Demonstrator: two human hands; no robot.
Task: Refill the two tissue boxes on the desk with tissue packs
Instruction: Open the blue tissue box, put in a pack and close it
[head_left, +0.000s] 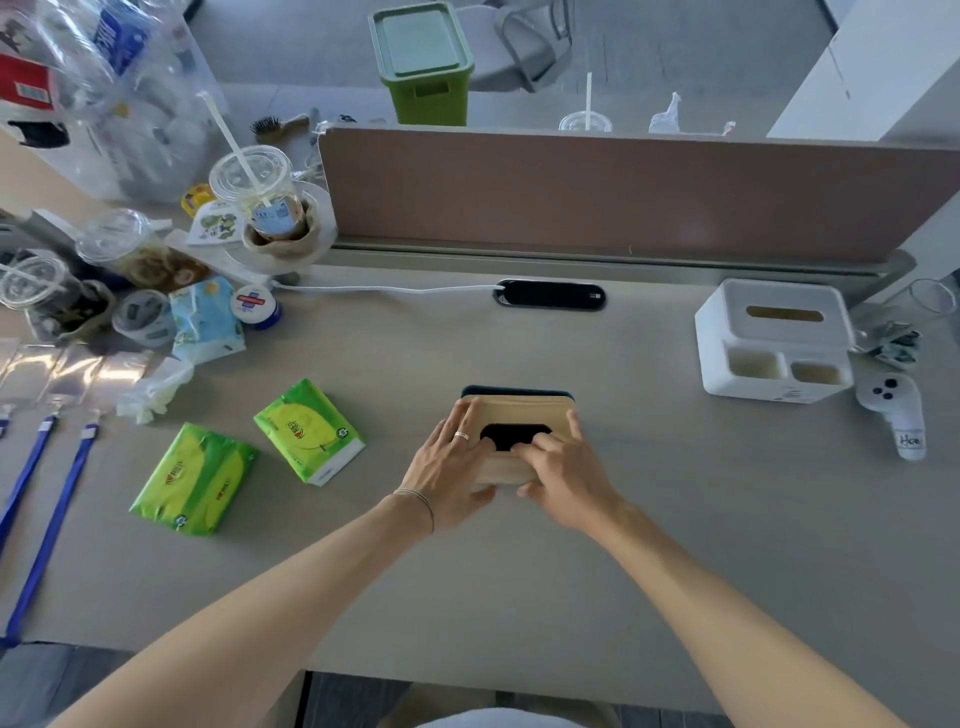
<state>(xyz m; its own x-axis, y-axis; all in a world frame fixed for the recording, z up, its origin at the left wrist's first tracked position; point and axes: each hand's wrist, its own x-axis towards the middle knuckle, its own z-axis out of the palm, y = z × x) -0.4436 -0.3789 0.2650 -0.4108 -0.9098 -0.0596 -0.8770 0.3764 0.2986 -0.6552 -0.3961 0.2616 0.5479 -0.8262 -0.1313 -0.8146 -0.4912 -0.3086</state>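
A dark tissue box with a wooden lid (519, 410) stands in the middle of the desk. My left hand (449, 460) grips the lid's left and near edge, thumb under the front. My right hand (558, 470) holds the lid's right near corner, with fingertips curled into the dark oval slot. Two green tissue packs lie to the left: one (309, 431) closer to the box, the other (195, 478) further left. A white tissue box with front compartments (774, 340) stands at the right, its slot showing no tissue.
Plastic cups (260, 192), a blue tissue pack (208, 319), a jar and wrappers crowd the left back. Blue lanyards (47, 519) lie at the left edge. A white controller (893, 410) sits right of the white box. A brown partition (597, 192) closes the back.
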